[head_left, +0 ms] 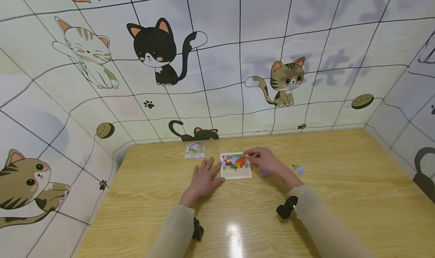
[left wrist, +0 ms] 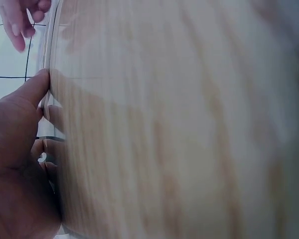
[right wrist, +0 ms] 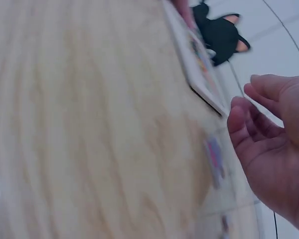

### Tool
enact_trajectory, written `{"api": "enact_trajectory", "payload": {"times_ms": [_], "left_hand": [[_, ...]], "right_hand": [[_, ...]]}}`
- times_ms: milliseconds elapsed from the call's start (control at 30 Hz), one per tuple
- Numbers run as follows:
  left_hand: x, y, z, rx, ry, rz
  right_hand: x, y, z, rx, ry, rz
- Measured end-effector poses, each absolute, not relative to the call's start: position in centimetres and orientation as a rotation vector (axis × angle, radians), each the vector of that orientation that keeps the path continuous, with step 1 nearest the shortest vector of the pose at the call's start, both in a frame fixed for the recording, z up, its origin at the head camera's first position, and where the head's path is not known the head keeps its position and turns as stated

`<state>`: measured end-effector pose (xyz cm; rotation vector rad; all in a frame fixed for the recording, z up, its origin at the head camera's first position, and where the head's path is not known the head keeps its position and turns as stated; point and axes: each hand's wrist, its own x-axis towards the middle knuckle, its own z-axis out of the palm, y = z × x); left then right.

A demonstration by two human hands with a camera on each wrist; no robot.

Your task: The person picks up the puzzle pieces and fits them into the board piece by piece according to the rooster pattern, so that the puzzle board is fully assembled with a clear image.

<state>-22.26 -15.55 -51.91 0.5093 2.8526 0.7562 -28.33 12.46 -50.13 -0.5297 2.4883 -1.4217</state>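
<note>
A white-framed jigsaw tray (head_left: 241, 177) lies flat on the table, filled in its upper part with a colourful hen picture (head_left: 234, 162); its lower strip is bare. My left hand (head_left: 203, 179) rests on the table with fingers spread, thumb and forefinger at the frame's left edge. At the upper right corner of the tray is my right hand (head_left: 265, 161), fingertips at the picture's edge. In the right wrist view its thumb and bent fingers stand slightly apart, with nothing showing between them. Partly under that hand lies a purple jigsaw piece (head_left: 264, 173).
Farther right on the table are green and lilac jigsaw pieces (head_left: 298, 170). A square card (head_left: 195, 150) with a paler hen picture lies behind my left hand. The wooden table (head_left: 163, 197) meets a cat-print wall covering (head_left: 221, 73) at its back edge.
</note>
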Motion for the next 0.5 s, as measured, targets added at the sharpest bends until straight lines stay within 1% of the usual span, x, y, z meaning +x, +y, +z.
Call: {"api": "enact_trajectory", "payload": {"times_ms": [133, 500], "left_hand": [[-22.0, -15.3, -51.5, 0.511, 2.844, 0.761], [-21.9, -15.2, -51.2, 0.486, 2.853, 0.709]], "right_hand": [[-28.4, 14.7, -49.5, -0.475, 2.471, -1.512], [-27.6, 18.5, -49.4, -0.548, 2.581, -1.277]]}}
